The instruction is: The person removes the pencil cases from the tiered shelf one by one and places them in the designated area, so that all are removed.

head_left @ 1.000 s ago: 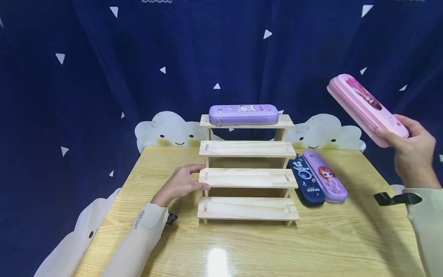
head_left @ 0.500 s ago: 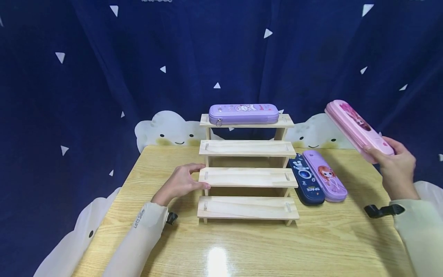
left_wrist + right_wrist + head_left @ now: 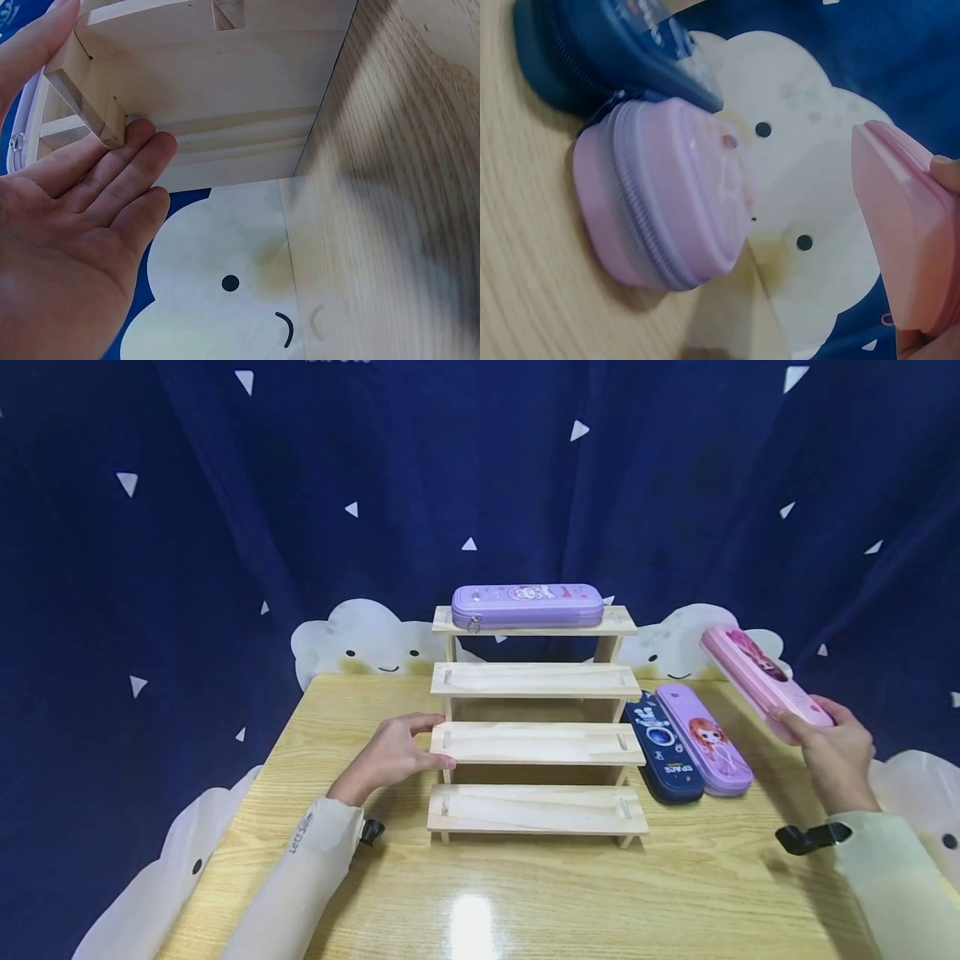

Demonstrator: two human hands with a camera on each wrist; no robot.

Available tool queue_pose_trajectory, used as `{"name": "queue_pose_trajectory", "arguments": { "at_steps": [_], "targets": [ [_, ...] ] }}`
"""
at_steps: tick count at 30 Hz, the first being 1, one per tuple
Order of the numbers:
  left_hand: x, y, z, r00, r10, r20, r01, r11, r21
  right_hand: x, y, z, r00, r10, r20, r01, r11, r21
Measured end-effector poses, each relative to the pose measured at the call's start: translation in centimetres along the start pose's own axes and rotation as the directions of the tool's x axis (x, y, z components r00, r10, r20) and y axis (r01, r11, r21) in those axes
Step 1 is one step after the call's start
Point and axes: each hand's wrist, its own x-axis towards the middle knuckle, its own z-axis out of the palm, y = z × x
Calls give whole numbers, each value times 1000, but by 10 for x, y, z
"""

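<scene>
Currently, pink case (image 3: 761, 677): cartoon-printed, slanting above table's (image 3: 570, 897) back right corner.
Right hand (image 3: 836, 752): pinching its near end.
Left hand (image 3: 393, 756): pinching rack's (image 3: 540, 743) left edge.
Room: opening along table's right edge.

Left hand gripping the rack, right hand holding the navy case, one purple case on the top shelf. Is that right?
No: the right hand holds the pink case; the navy case lies on the table, as the head view shows. The rest stands: left hand gripping the rack, one purple case on the top shelf.
</scene>
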Motion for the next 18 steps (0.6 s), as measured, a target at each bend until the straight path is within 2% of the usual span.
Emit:
{"name": "queue_pose_trajectory", "arguments": {
  "at_steps": [2, 5, 11, 18],
  "targets": [
    [0, -1, 0, 1000, -2, 1, 2, 1000, -4, 2, 4, 1, 1000, 7, 3, -7, 998, -70],
    [0, -2, 0, 1000, -4, 2, 4, 1000, -8, 6, 10, 3, 1000, 12, 21, -10, 994, -113],
    [0, -3, 1, 1000, -9, -4, 9, 1000, -9, 11, 25, 7, 999, -4, 52, 13, 986, -169],
    [0, -1, 0, 1000, -16, -4, 16, 1000, -10, 12, 35, 5, 993, 22, 113, 2, 977, -214]
  ]
}}
